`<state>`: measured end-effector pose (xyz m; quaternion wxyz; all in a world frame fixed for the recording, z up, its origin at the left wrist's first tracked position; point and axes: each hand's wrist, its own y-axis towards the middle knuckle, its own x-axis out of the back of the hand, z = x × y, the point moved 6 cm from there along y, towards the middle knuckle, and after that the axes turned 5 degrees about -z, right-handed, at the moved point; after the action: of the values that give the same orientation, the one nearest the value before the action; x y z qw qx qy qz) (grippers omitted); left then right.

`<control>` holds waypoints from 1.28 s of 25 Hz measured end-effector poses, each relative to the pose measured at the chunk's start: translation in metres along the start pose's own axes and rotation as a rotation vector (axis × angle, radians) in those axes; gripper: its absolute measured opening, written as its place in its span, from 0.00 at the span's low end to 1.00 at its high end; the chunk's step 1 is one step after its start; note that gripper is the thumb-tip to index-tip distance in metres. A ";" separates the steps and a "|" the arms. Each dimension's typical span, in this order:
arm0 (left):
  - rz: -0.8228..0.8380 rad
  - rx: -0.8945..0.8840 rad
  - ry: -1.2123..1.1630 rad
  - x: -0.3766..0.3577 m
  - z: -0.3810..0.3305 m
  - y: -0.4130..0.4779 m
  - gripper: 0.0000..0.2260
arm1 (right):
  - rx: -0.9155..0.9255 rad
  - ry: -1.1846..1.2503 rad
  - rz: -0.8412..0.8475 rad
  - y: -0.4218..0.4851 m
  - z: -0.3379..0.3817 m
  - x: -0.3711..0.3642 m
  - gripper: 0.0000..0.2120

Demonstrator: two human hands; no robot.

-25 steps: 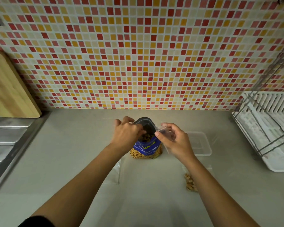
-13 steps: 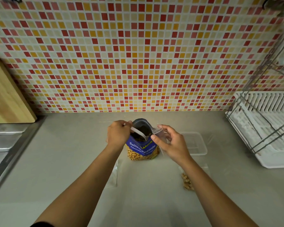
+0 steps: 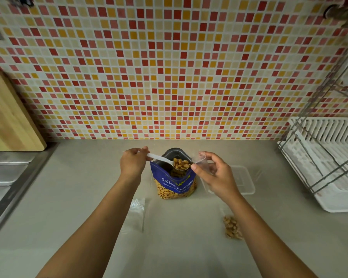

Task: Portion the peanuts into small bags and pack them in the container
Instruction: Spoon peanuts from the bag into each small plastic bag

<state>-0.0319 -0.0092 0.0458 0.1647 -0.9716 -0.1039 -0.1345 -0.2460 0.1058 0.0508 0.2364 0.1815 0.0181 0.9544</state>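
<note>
A blue pouch of salted peanuts [image 3: 174, 182] stands open on the counter. My left hand [image 3: 133, 163] grips the handle of a white plastic spoon [image 3: 159, 158], whose bowl is heaped with peanuts [image 3: 180, 163] just above the pouch mouth. My right hand [image 3: 213, 175] pinches a small clear bag [image 3: 201, 158] open right beside the spoon's tip. A clear plastic container [image 3: 244, 181] sits on the counter behind my right hand. A small clear bag filled with peanuts [image 3: 231, 226] lies beside my right forearm.
Empty clear bags [image 3: 136, 210] lie by my left forearm. A white dish rack [image 3: 327, 163] with a wire frame stands at the right. A steel sink edge [image 3: 10, 185] and a wooden cutting board [image 3: 8, 117] are at the left. The mosaic tile wall [image 3: 169, 67] rises behind.
My left hand has lifted the spoon out of the pouch with a load of peanuts and brought it toward the small bag in my right hand.
</note>
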 end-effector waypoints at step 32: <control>0.007 -0.847 0.850 -0.019 -0.053 -0.036 0.15 | -0.121 0.268 -0.116 0.003 0.002 -0.018 0.17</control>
<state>-0.0706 0.0023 0.0991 -0.2094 -0.8142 0.0369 -0.5403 -0.2317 0.0945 0.0468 0.2973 0.0368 0.0025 0.9541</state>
